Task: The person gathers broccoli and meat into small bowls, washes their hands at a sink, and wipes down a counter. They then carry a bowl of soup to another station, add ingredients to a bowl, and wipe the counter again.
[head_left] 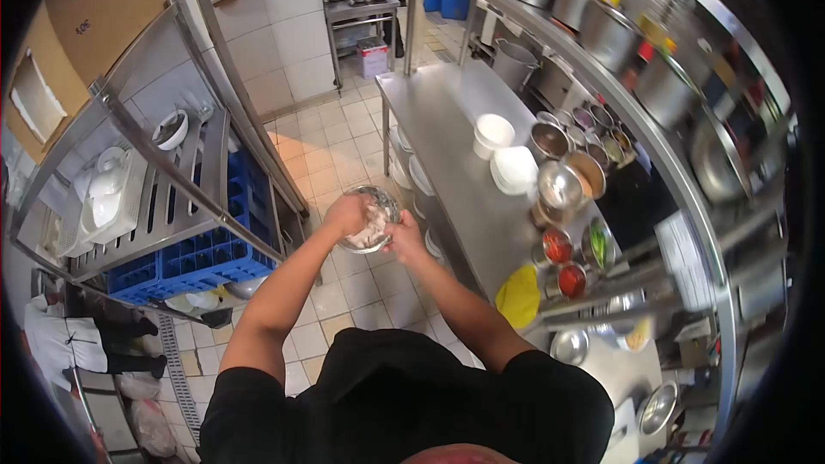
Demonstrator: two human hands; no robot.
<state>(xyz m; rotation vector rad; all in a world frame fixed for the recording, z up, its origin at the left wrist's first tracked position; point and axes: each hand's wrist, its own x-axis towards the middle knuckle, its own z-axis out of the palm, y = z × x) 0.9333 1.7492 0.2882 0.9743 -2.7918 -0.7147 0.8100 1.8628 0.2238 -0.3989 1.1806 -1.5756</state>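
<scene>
The bowl [385,198] is round, shiny and metallic, with its open side facing up. It is suspended above the tiled floor [344,282]. Pale, pinkish-white contents [375,225] lie inside; their exact type is indeterminate.

Silvery bowl [368,249], pale contents [375,225], blue crate [199,253], black shirt [412,404]

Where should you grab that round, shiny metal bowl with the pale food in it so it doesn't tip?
Probably the right-hand rim of the round, shiny metal bowl, coming from the person's right. It's open on top with no handle showing, so the edge is the likeliest hold. The right hand holds it there; the left hand reaches over the opposite edge toward the pale food.
</scene>
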